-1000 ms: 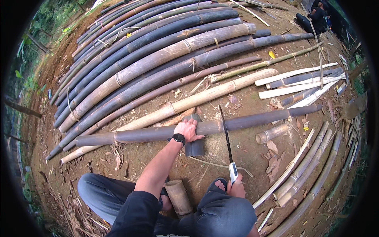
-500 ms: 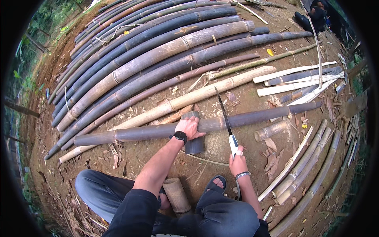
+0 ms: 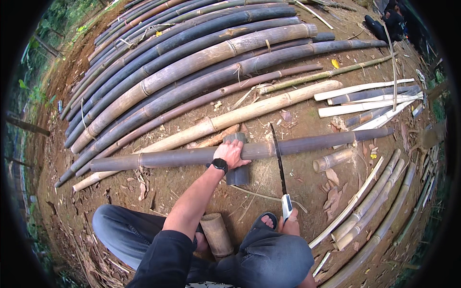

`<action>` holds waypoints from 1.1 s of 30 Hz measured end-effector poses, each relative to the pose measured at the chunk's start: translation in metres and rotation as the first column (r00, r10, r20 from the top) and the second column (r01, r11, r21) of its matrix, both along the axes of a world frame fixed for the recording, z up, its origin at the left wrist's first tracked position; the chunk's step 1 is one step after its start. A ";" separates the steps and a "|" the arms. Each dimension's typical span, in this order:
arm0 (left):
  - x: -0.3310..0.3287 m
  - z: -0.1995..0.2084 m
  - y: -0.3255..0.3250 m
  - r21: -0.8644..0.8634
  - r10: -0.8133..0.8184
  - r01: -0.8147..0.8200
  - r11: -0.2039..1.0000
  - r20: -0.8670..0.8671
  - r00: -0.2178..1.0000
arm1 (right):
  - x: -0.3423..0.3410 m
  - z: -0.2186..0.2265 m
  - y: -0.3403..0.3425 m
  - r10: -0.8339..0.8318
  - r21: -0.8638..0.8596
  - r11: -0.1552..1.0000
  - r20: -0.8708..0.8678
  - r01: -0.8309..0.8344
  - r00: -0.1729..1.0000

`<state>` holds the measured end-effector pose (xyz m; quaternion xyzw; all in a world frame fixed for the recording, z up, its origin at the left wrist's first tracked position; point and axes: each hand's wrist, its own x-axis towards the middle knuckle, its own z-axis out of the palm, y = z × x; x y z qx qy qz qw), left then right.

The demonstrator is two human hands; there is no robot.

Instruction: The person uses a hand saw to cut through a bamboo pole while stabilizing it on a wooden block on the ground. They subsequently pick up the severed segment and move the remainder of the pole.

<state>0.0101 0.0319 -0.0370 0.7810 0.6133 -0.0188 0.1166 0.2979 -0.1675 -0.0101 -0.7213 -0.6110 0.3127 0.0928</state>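
Observation:
A dark bamboo pole (image 3: 312, 145) lies crosswise in front of me, resting over a short dark bamboo piece (image 3: 237, 176). My left hand (image 3: 229, 154), with a black watch at the wrist, grips the pole from above, just over that short piece. My right hand (image 3: 291, 225) is closed round the white handle of a hand saw (image 3: 282, 174). The saw's dark blade crosses the pole to the right of my left hand, its tip past the far side. Parts of my right fingers are hidden by the handle and my knee.
Many long bamboo poles (image 3: 192, 67) lie side by side beyond. A pale pole (image 3: 249, 113) lies just behind the dark one. Split strips (image 3: 355, 105) and a short cut piece (image 3: 333, 160) are at right. A bamboo stub (image 3: 217, 235) stands between my legs. Another person (image 3: 394, 24) is far right.
My right hand has drawn the saw back toward me, so more blade shows on the near side of the pole. My left hand stays on the pole. The view has shifted slightly.

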 end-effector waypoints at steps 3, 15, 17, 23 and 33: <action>-0.003 0.004 0.005 -0.108 0.043 -0.041 0.993 0.020 0.999 | -0.015 -0.012 0.037 0.048 0.097 0.994 0.009 -0.048 0.999; -0.006 0.012 0.003 -0.105 0.054 -0.051 0.993 0.030 0.998 | -0.023 -0.014 0.064 0.038 -0.007 0.999 0.005 -0.038 0.999; -0.007 0.013 0.006 -0.129 0.057 -0.054 0.990 0.022 0.998 | -0.016 -0.006 0.012 -0.014 0.028 0.999 -0.049 0.016 0.999; 0.001 0.004 0.005 -0.098 0.052 -0.049 0.994 0.028 0.998 | -0.020 -0.007 0.040 -0.008 0.018 1.000 -0.034 0.009 0.999; -0.005 0.005 0.003 -0.064 0.039 -0.039 0.997 0.010 0.999 | -0.016 -0.028 0.033 0.053 0.107 0.992 0.066 -0.060 0.996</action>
